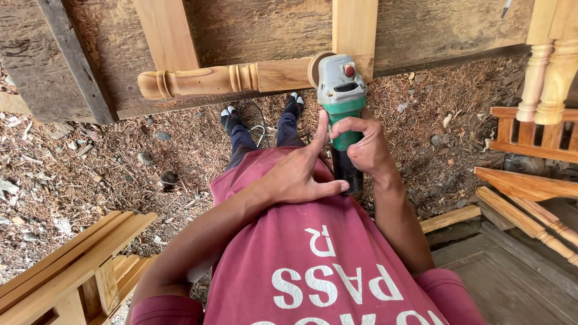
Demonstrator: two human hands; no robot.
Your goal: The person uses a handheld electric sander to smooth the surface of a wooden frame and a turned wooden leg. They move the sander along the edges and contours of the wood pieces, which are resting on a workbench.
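Right hand (366, 147) clamped round green grinder (341, 99), left hand (299, 174) w/ fingers spread steadying its rear, disc on turned wooden spindle (232, 78); loose one-hand grip could let disc kick & gouge wood.

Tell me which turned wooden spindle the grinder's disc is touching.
The horizontal spindle lying across the top, meeting the grinder; the upright pair at far right stands untouched.
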